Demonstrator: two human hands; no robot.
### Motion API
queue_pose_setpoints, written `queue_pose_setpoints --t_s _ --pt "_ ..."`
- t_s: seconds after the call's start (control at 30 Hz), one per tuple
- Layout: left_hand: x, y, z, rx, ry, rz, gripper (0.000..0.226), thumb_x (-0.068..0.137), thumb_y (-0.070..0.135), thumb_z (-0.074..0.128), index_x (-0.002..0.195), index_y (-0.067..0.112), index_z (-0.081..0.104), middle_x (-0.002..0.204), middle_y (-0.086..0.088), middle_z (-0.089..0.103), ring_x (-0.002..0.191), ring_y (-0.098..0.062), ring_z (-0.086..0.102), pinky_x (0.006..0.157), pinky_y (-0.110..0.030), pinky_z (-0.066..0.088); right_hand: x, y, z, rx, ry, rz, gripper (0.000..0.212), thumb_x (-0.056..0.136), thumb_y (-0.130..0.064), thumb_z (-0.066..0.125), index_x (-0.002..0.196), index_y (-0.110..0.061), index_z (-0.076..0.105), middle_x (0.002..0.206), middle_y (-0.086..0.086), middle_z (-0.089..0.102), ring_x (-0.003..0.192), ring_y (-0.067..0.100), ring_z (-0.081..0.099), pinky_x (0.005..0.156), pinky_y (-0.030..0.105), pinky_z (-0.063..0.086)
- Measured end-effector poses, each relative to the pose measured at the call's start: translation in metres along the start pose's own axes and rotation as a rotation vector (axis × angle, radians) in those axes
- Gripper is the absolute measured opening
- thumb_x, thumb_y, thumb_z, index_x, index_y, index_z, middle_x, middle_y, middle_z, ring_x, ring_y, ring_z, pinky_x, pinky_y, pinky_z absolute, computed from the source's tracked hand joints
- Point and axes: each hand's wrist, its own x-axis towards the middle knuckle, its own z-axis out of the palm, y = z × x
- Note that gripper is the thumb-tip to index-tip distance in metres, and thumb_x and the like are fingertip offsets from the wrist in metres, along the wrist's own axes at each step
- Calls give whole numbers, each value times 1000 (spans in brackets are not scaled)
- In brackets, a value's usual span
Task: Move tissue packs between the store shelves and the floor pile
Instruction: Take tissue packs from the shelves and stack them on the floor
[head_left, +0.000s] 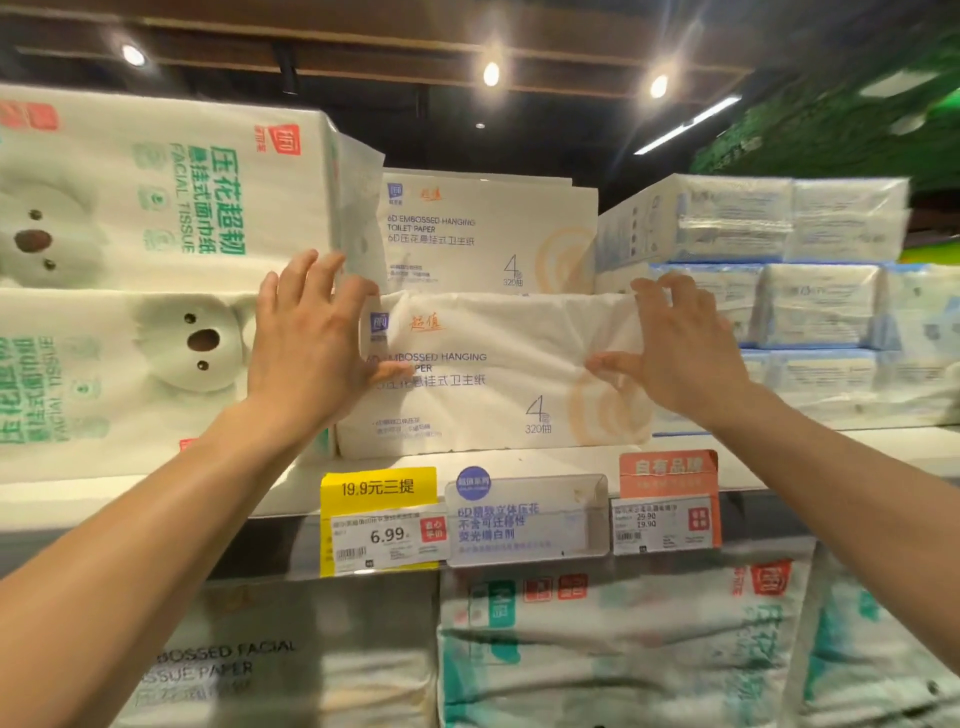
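Observation:
A white pack of embossed hanging toilet paper (493, 374) stands on the upper shelf (519, 462), straight ahead. My left hand (306, 338) clasps its left end, thumb across the front. My right hand (675, 348) holds its right end, fingers over the top corner and thumb pressed into the front wrapper. A second identical pack (488, 234) rests on top of it, set a little further back.
Green-printed bear facial tissue packs (130, 280) fill the shelf to the left. Blue-trimmed packs (810, 306) are stacked to the right. Price tags (384, 525) hang on the shelf edge. More packs (597, 649) sit on the shelf below.

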Motion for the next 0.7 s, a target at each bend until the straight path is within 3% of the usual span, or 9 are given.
queue_pose_setpoints --t_s 0.2,0.33,0.5,0.7 --pt "-14 7 -31 -89 5 45 92 64 63 83 137 16 53 152 -18 42 146 -38 30 118 -55 25 -45 0 -38 272 53 53 91 78 -60 75 150 -23 34 156 5 37 141 28 37 114 47 34" --pt "-23 40 -54 -294 -28 150 85 70 66 75 137 17 53 143 -10 52 135 -31 42 114 -48 35 -86 8 -68 222 4 29 82 81 -64 67 147 -22 42 153 3 42 140 24 39 114 41 33" --pt "-40 109 -63 -455 -133 293 87 71 68 73 141 21 50 143 -5 52 133 -26 43 112 -45 35 -141 39 -100 129 -145 15 88 79 -70 59 149 -20 41 153 4 42 142 22 37 115 33 28" --pt "-67 211 -59 -606 -245 455 93 71 77 67 142 19 51 143 -9 53 132 -31 46 112 -46 37 -219 105 -157 43 -200 139 90 81 -72 57 154 -24 34 159 0 34 147 20 30 120 38 29"
